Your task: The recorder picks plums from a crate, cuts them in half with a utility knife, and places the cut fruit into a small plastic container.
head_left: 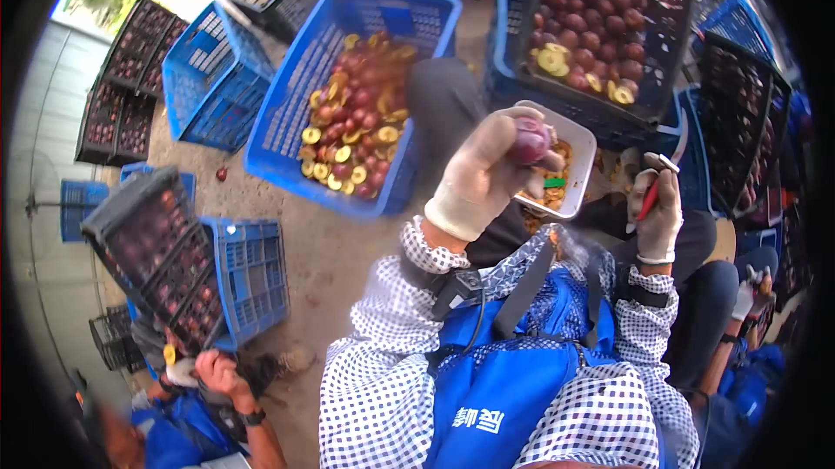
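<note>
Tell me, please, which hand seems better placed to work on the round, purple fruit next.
Probably the right: the white-gloved right hand holds the slim red tool, while the white-gloved left hand grips the fruit.

The white-gloved left hand (483, 175) grips a round purple-red fruit (531, 139) over a white plastic tub (588, 159); the white-gloved right hand (661, 219) holds a small red-handled tool (648, 199). A blue perforated plastic crate (396, 0) contains whole and cut fruit (352, 126).

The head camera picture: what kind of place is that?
It looks like a fruit-preparing workplace. A blue crate holds some cut fruit, a black crate holds many dark red fruits, and the gloved left hand holds a purple fruit.
</note>
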The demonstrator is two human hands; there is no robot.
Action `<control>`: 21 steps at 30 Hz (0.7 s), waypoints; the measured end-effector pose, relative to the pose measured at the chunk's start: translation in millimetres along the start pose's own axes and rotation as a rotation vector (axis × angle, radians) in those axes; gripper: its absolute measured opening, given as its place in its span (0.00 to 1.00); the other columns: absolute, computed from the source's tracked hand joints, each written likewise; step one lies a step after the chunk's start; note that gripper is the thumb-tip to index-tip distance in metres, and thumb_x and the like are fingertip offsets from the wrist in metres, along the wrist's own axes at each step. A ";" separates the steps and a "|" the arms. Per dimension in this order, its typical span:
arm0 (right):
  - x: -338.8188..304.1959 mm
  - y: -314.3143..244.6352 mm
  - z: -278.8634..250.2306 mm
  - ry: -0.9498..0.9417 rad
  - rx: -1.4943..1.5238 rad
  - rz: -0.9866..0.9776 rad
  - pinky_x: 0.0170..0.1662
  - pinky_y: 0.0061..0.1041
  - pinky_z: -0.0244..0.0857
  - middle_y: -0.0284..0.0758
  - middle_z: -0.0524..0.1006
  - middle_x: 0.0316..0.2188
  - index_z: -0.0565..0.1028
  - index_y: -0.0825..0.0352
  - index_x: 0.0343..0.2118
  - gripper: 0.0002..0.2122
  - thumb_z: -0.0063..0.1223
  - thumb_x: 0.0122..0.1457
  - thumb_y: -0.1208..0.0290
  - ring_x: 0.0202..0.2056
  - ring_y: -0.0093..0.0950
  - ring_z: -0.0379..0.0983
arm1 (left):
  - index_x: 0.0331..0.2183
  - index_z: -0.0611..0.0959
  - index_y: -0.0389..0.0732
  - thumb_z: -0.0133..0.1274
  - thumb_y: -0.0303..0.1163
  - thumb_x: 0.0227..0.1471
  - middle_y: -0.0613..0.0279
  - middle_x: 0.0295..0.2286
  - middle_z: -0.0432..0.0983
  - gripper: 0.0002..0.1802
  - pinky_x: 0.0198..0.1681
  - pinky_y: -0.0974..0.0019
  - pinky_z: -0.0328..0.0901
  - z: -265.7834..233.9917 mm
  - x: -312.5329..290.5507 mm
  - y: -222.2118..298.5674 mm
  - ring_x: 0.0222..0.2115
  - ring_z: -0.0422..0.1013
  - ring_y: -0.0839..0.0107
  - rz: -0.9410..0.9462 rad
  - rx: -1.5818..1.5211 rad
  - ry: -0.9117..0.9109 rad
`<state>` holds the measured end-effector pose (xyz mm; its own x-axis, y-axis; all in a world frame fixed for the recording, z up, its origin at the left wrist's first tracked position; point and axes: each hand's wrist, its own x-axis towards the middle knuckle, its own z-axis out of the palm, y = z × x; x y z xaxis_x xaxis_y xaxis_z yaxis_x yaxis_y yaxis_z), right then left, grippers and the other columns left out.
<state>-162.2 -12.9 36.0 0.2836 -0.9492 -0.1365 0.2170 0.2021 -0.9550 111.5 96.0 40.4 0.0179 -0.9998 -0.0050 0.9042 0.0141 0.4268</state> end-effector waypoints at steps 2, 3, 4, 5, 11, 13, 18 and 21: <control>-5.1 -11.5 9.1 -0.056 -0.088 -0.018 0.18 0.14 0.51 0.25 0.70 0.21 0.76 0.68 0.41 0.15 0.49 0.68 0.58 0.16 0.12 0.57 | 0.53 0.72 0.35 0.49 0.53 0.63 0.49 0.43 0.74 0.31 0.31 0.69 0.71 1.3 30.5 -10.9 0.34 0.75 0.64 -0.052 -0.190 0.009; -8.4 -11.5 7.8 -0.011 -0.205 0.053 0.20 0.14 0.50 0.25 0.69 0.21 0.76 0.68 0.40 0.16 0.50 0.68 0.56 0.17 0.12 0.56 | 0.53 0.74 0.35 0.48 0.55 0.63 0.49 0.43 0.74 0.32 0.25 0.72 0.65 11.7 42.9 -16.0 0.28 0.71 0.68 -0.074 -0.243 0.056; -12.5 -7.0 4.8 -0.029 -0.219 0.011 0.21 0.16 0.51 0.26 0.70 0.21 0.76 0.68 0.38 0.16 0.51 0.68 0.57 0.18 0.12 0.57 | 0.52 0.75 0.35 0.46 0.57 0.62 0.50 0.41 0.74 0.34 0.21 0.72 0.59 10.0 57.3 -24.7 0.24 0.66 0.72 -0.085 -0.191 0.033; -12.7 -5.0 3.8 -0.068 -0.226 -0.032 0.23 0.18 0.53 0.26 0.70 0.21 0.76 0.68 0.37 0.16 0.51 0.67 0.57 0.19 0.13 0.58 | 0.52 0.75 0.36 0.45 0.59 0.62 0.52 0.39 0.75 0.34 0.20 0.72 0.57 14.9 69.8 -33.7 0.22 0.63 0.74 -0.132 -0.205 -0.021; -16.3 -46.1 14.0 -0.020 -0.472 -0.510 0.26 0.23 0.62 0.32 0.74 0.21 0.73 0.68 0.37 0.15 0.51 0.67 0.57 0.21 0.23 0.69 | 0.48 0.77 0.38 0.43 0.63 0.62 0.53 0.35 0.76 0.35 0.20 0.74 0.56 71.4 112.9 -87.6 0.20 0.63 0.75 -0.259 0.075 0.012; -15.5 -39.9 10.8 0.024 -0.540 -0.634 0.28 0.25 0.66 0.35 0.75 0.22 0.73 0.68 0.37 0.15 0.52 0.67 0.58 0.23 0.28 0.73 | 0.46 0.77 0.39 0.41 0.64 0.62 0.56 0.33 0.77 0.35 0.21 0.76 0.58 76.0 110.6 -102.9 0.21 0.66 0.77 -0.083 0.436 0.076; -20.7 -30.7 8.3 0.129 -0.796 -0.527 0.30 0.30 0.68 0.41 0.78 0.25 0.73 0.66 0.34 0.12 0.56 0.65 0.60 0.26 0.38 0.77 | 0.41 0.78 0.41 0.41 0.71 0.58 0.65 0.29 0.76 0.39 0.21 0.80 0.59 67.0 100.9 -116.4 0.21 0.67 0.82 -0.093 0.540 0.020; -25.3 -25.3 12.9 0.160 -0.987 -0.508 0.30 0.31 0.70 0.41 0.79 0.26 0.72 0.66 0.35 0.11 0.56 0.64 0.62 0.28 0.39 0.79 | 0.40 0.79 0.41 0.41 0.70 0.58 0.66 0.29 0.76 0.38 0.21 0.81 0.58 49.7 98.1 -121.6 0.21 0.67 0.82 -0.055 0.655 0.102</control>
<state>-162.8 9.1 67.0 0.2342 -0.9014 0.3643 -0.5821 -0.4301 -0.6901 -17.9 -4.5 33.0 0.0485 -0.9923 -0.1140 0.4591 -0.0792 0.8849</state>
